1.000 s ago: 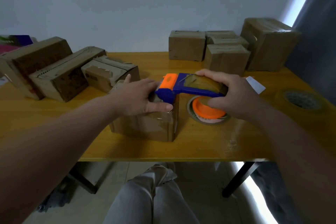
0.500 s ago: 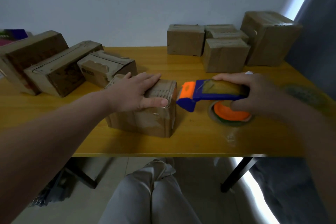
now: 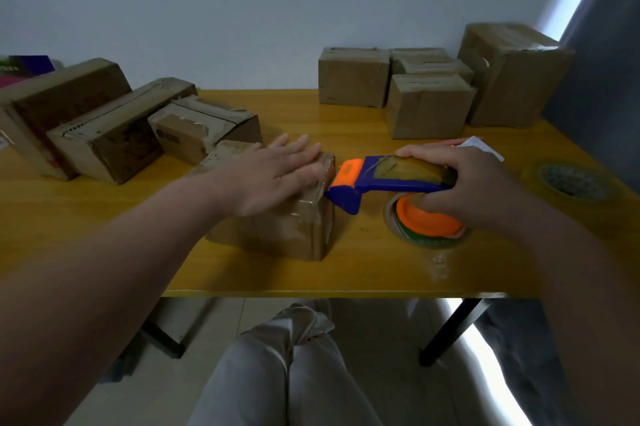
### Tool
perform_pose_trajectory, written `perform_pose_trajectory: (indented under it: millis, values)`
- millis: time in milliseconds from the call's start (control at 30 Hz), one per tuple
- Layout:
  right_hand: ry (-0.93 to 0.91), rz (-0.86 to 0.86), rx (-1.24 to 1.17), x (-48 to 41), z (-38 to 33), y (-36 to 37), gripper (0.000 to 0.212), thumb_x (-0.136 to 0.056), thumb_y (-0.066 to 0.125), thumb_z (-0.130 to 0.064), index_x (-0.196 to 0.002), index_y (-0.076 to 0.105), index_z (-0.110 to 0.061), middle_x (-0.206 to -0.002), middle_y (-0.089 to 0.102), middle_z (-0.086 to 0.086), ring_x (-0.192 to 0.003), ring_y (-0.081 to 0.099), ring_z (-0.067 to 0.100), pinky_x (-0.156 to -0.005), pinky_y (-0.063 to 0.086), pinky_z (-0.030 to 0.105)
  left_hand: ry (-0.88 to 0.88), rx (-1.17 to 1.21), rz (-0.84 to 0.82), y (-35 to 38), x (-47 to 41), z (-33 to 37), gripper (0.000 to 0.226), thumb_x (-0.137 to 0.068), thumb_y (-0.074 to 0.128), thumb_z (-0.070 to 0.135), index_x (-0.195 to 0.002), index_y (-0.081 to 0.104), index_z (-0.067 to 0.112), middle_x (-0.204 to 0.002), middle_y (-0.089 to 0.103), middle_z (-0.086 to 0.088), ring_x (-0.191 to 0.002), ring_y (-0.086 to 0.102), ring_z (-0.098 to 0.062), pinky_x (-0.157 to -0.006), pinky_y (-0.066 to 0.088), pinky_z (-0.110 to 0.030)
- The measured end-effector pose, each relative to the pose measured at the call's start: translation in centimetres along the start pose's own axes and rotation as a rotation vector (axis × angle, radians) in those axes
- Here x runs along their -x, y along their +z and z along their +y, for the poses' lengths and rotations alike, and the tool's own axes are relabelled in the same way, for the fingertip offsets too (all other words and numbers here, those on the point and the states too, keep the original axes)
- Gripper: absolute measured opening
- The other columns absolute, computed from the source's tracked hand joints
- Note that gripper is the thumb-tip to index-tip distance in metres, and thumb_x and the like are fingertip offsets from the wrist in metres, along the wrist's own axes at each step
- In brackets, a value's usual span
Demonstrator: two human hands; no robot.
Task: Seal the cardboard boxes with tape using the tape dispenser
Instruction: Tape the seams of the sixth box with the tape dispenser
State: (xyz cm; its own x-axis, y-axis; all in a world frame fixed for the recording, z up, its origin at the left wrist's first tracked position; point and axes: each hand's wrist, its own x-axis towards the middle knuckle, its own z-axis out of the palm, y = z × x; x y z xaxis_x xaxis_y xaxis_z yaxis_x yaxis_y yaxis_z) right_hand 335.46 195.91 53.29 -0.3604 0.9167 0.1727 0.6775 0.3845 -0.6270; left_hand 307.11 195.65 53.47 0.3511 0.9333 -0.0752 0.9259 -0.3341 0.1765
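A small cardboard box (image 3: pixel 277 233) sits near the front of the yellow table (image 3: pixel 104 218). My left hand (image 3: pixel 273 174) lies flat on its top with straight fingers. My right hand (image 3: pixel 474 186) grips a blue and orange tape dispenser (image 3: pixel 377 180) loaded with brown tape. Its orange nose touches the box's upper right edge. The dispenser's orange hub (image 3: pixel 422 221) hangs just above the table, partly hidden by my fingers.
Three longer boxes (image 3: pixel 104 135) lean in a row at the left. Several boxes (image 3: pixel 429 103) stand at the back right. A spare tape roll (image 3: pixel 576 181) lies at the far right and a white slip (image 3: pixel 481 147) behind my right hand. My knees show below the table's front edge.
The dispenser was on the box top, slid off to the right, and has now come back left against the box's right edge. My left hand has flattened out on the top.
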Motion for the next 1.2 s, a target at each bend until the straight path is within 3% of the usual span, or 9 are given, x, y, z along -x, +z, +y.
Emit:
perform_pose_trajectory:
  millis: [67, 133, 267, 533, 733, 867, 967, 1067, 1200]
  values:
    - [0.018, -0.012, -0.04, 0.1, 0.0, 0.2, 0.065, -0.072, 0.073, -0.014, -0.117, 0.048, -0.055, -0.104, 0.053, -0.021, -0.087, 0.058, 0.004, -0.071, 0.052, 0.024, -0.165, -0.03, 0.076, -0.2, 0.6, -1.3, 0.079, -0.083, 0.002, 0.071, -0.15, 0.008, 0.031, -0.159, 0.005, -0.001, -0.145, 0.0, -0.021, -0.115, 0.003, -0.045]
    - [0.012, -0.009, -0.053, 0.3, 0.1, 0.4, 0.065, -0.072, 0.073, -0.014, -0.115, 0.047, -0.056, -0.102, 0.05, -0.025, -0.087, 0.057, 0.005, -0.07, 0.051, 0.023, -0.29, -0.159, 0.05, -0.4, 1.0, -2.7, 0.09, -0.078, -0.004, 0.071, -0.152, 0.012, 0.022, -0.159, 0.007, -0.012, -0.145, 0.002, -0.031, -0.115, 0.008, -0.051]
    - [0.027, -0.007, -0.081, 0.4, 0.0, 0.8, 0.067, -0.072, 0.074, -0.012, -0.114, 0.047, -0.056, -0.102, 0.055, -0.018, -0.086, 0.059, 0.009, -0.072, 0.055, 0.029, -0.379, -0.179, -0.02, -0.7, 1.0, -2.2, 0.112, -0.06, -0.01, 0.078, -0.152, 0.008, 0.017, -0.158, 0.002, -0.017, -0.146, -0.001, -0.031, -0.115, 0.005, -0.053]
    - [0.033, 0.029, -0.064, 0.9, -0.3, 1.1, 0.067, -0.07, 0.073, -0.012, -0.11, 0.046, -0.059, -0.099, 0.054, -0.02, -0.086, 0.057, 0.006, -0.069, 0.05, 0.024, -0.086, -0.077, -0.011, 0.6, 0.4, 3.0, 0.102, -0.072, 0.01, 0.083, -0.151, -0.002, 0.02, -0.159, -0.003, -0.008, -0.146, 0.001, -0.023, -0.115, 0.004, -0.042]
    - [0.049, 0.045, -0.006, 1.9, -0.9, 1.4, 0.066, -0.066, 0.072, -0.028, -0.125, 0.049, -0.048, -0.092, 0.051, -0.027, -0.081, 0.055, -0.006, -0.06, 0.04, 0.012, 0.053, -0.079, -0.053, 0.2, 0.0, 2.7, 0.079, -0.093, 0.043, 0.053, -0.151, -0.005, 0.026, -0.159, -0.007, 0.002, -0.145, -0.005, -0.017, -0.115, -0.001, -0.038]
    - [0.053, 0.035, 0.008, 2.7, -2.1, 1.7, 0.076, -0.057, 0.067, -0.057, -0.13, 0.048, -0.043, -0.096, 0.05, -0.027, -0.086, 0.052, 0.0, -0.066, 0.046, 0.018, 0.07, -0.069, -0.087, -0.2, 0.1, 2.3, 0.076, -0.095, 0.045, 0.046, -0.15, -0.005, 0.033, -0.159, -0.009, 0.008, -0.145, -0.008, -0.017, -0.115, -0.002, -0.043]
    - [0.065, 0.062, 0.001, 3.5, -2.8, 2.0, 0.087, -0.052, 0.059, -0.074, -0.132, 0.047, -0.042, -0.109, 0.056, -0.016, -0.091, 0.054, 0.004, -0.073, 0.051, 0.026, 0.05, -0.056, -0.109, -0.3, 0.1, 2.2, 0.076, -0.094, 0.046, 0.046, -0.149, -0.006, 0.037, -0.159, -0.01, 0.008, -0.145, -0.01, -0.019, -0.115, -0.003, -0.045]
    - [0.077, 0.109, 0.015, 4.1, -3.3, 2.4, 0.089, -0.052, 0.056, -0.075, -0.134, 0.046, -0.041, -0.12, 0.055, -0.011, -0.098, 0.051, 0.006, -0.076, 0.05, 0.025, 0.057, -0.046, -0.123, -0.4, 0.2, 2.1, 0.081, -0.092, 0.051, 0.048, -0.15, -0.006, 0.037, -0.159, -0.01, 0.007, -0.146, -0.008, -0.019, -0.115, -0.003, -0.045]
    - [0.06, 0.189, 0.01, 5.1, -3.9, 1.5, 0.08, -0.056, 0.062, -0.068, -0.131, 0.05, -0.041, -0.116, 0.056, -0.015, -0.094, 0.049, 0.001, -0.07, 0.043, 0.016, 0.073, -0.026, -0.137, -0.7, 0.1, 2.1, 0.085, -0.091, 0.055, 0.042, -0.15, -0.005, 0.036, -0.159, -0.01, 0.005, -0.146, -0.007, -0.019, -0.115, -0.001, -0.044]
